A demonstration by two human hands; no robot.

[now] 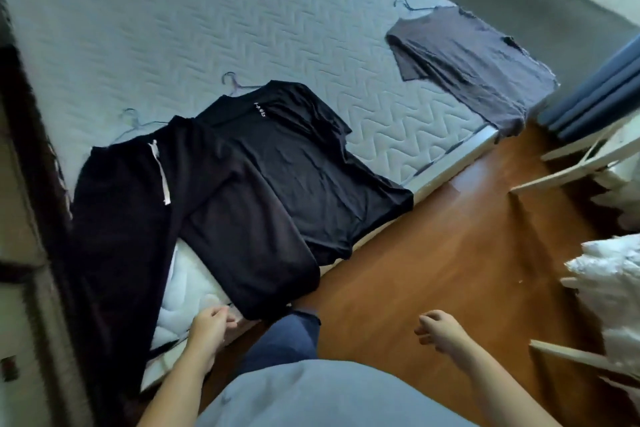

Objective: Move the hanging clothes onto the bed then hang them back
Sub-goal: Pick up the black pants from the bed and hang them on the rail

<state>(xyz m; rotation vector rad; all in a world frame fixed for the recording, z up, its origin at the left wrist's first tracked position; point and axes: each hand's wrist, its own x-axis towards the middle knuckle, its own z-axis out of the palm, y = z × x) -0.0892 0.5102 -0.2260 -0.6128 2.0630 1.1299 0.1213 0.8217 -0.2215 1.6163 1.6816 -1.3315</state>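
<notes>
Three garments lie on the quilted grey bed (173, 28), each still on a thin wire hanger. Black trousers (138, 218) with a white drawstring lie nearest me, their legs draped over the bed's edge. A black T-shirt (298, 163) overlaps them to the right. Farther along the edge lies a brown-grey T-shirt (471, 62). My left hand (211, 326) hovers by the mattress edge just below the trouser leg, fingers loosely curled, holding nothing. My right hand (440, 329) hangs over the wooden floor, also empty with fingers loosely curled.
Wooden floor (433, 236) runs along the bed. White slatted furniture (571, 166) and white fluffy fabric (616, 288) stand at the right. Blue curtains (595, 94) hang at the far right. A dark headboard or wall panel (31, 184) borders the bed's left side.
</notes>
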